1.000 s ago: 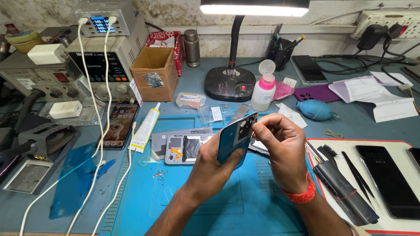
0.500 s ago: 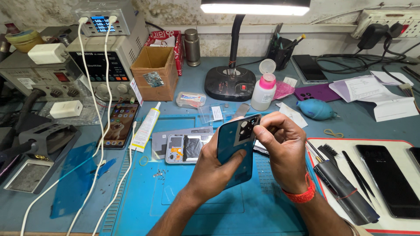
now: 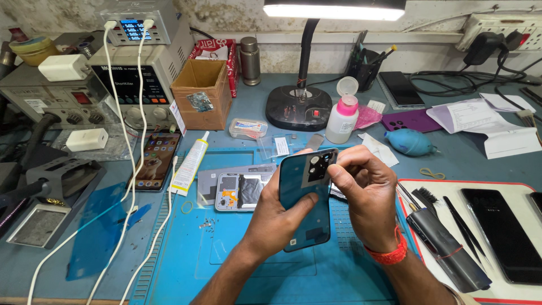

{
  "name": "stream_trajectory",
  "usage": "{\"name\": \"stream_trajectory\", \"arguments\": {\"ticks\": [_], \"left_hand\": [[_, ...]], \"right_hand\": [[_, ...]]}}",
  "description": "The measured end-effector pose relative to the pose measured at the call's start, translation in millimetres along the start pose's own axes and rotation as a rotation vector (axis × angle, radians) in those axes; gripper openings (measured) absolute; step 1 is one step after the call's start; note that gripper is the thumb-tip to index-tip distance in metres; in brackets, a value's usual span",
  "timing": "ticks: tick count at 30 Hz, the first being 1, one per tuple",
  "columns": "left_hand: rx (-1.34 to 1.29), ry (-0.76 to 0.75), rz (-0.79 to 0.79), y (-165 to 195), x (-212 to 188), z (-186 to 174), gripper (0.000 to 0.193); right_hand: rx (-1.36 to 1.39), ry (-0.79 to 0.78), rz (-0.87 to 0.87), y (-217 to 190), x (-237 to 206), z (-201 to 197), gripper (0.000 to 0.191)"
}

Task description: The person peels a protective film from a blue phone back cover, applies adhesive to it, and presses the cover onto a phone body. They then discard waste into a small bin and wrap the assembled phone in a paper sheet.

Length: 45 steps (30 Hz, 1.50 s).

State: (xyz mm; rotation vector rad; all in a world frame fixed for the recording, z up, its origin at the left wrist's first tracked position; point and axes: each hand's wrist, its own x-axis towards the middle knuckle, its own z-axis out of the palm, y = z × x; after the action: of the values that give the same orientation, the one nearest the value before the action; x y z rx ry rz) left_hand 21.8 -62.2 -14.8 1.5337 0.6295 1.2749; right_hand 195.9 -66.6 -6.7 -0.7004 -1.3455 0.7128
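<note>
Above blue mat, back cover tilted more upright.

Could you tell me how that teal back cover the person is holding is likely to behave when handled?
The teal back cover looks thin and flat, so probably light and slightly flexible. Its glossy face may be slippery; the left hand grips it by the edges. The right hand pinches near the camera cut-out, where the panel is likely weakest.

Bench layout: back cover held upright over mat, between both hands.
Left hand behind it, right hand at its right edge. Opened phone lies on the mat just left; glue tube further left. Lamp base and bottle behind; tweezers on tray at right.
</note>
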Motion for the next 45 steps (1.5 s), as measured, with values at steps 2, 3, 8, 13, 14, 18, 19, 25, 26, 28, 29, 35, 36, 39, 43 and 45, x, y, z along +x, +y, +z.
{"name": "stream_trajectory", "arguments": {"ticks": [2,3,8,13,14,18,19,25,26,28,29,35,36,39,43,45], "left_hand": [[-0.010,-0.003,-0.001,-0.6,-0.2,0.2,0.063],[-0.015,-0.006,-0.003,-1.1,-0.1,0.2,0.062],[-0.019,-0.001,0.007,-3.7,-0.1,-0.3,0.061],[0.008,0.016,-0.034,-5.7,-0.9,-2.7,0.050],[0.019,0.025,-0.039,-6.0,-0.7,-3.1,0.047],[0.011,0.014,-0.039,-6.2,-1.5,-4.1,0.041],[0.003,0.018,-0.048,-6.1,-1.9,-4.0,0.042],[-0.046,0.022,-0.107,-4.8,-1.5,-3.6,0.041],[-0.049,0.014,-0.084,-4.7,-1.5,-3.9,0.041],[-0.057,-0.007,-0.078,-4.9,-1.2,-5.0,0.040],[-0.058,-0.017,-0.093,-5.0,-1.0,-5.9,0.040],[-0.217,-0.042,-0.127,-3.0,-1.1,-12.0,0.047],[-0.257,-0.042,-0.135,-2.2,-1.0,-13.2,0.048],[-0.283,-0.053,-0.117,0.0,-0.7,-16.2,0.050],[-0.298,-0.031,-0.123,-1.8,-0.6,-14.9,0.054],[-0.255,-0.034,-0.114,-4.8,-0.4,-12.7,0.053]], "right_hand": [[-0.012,-0.001,0.000,-0.1,-0.3,0.1,0.008],[-0.018,0.000,0.000,-0.1,-0.1,0.1,0.008],[-0.045,0.003,-0.007,-1.3,-0.2,0.5,0.007],[-0.024,-0.016,-0.021,-2.3,-1.0,4.1,0.009],[-0.023,-0.032,-0.030,-2.4,-2.2,5.0,0.010],[0.060,-0.008,-0.020,-2.3,-0.7,3.2,0.009],[0.017,0.003,-0.025,-2.4,-0.4,2.4,0.009],[-0.310,0.101,-0.251,-6.5,2.4,-1.9,0.009],[-0.363,0.125,-0.271,-8.0,2.6,-3.2,0.010],[-0.399,0.177,-0.255,-9.7,4.8,-6.0,0.010],[-0.380,0.204,-0.219,-10.0,6.1,-7.2,0.011],[-0.085,0.106,0.030,-9.4,14.0,-14.5,0.018],[-0.033,0.070,0.079,-9.4,15.0,-14.6,0.020],[0.037,-0.026,0.229,-10.8,16.9,-13.7,0.028],[0.009,-0.106,0.226,-12.6,14.5,-7.8,0.043],[-0.022,-0.097,0.234,-11.9,11.9,-3.1,0.047]]}}
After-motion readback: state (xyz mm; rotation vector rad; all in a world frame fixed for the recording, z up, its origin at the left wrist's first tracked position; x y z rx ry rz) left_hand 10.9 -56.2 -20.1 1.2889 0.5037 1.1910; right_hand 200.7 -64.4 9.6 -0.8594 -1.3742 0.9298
